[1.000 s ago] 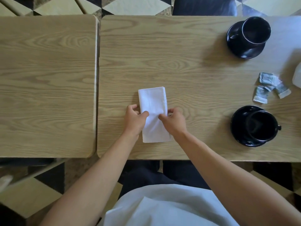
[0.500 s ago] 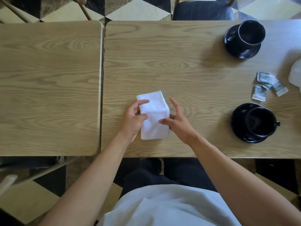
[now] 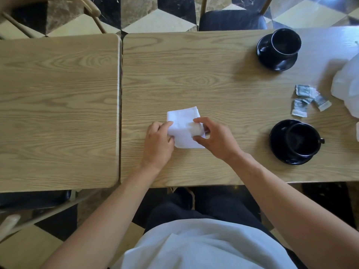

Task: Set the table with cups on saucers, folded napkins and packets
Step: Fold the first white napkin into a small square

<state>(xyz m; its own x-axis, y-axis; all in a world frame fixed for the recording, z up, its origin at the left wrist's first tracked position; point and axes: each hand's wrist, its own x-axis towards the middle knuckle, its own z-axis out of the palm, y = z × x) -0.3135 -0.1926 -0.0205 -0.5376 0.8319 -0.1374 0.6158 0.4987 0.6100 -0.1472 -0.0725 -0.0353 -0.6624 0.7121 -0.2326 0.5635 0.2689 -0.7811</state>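
Observation:
A white napkin point(image 3: 183, 123), folded to a small square, lies on the right-hand wooden table point(image 3: 213, 84) near its front edge. My left hand point(image 3: 158, 141) pinches the napkin's left edge with thumb and fingers. My right hand point(image 3: 215, 137) grips its right edge, fingers curled over the fold. A black cup point(image 3: 285, 42) stands on a black saucer point(image 3: 272, 61) at the far right. Nearer me, a second black cup point(image 3: 303, 139) sits on its saucer point(image 3: 279, 133). Several small grey packets point(image 3: 308, 99) lie between the two saucers.
A second wooden table point(image 3: 58, 113) abuts on the left, with a narrow gap between them. A white plastic bag point(image 3: 347, 88) lies at the right edge. Chairs stand beyond the far edge point(image 3: 231, 20) and at the near left point(image 3: 35, 199), on a checkered floor.
The napkin went from a long rectangle to a shorter, near-square fold. My right hand moved from beside it to gripping its right edge. The view shifted so the tables sit lower.

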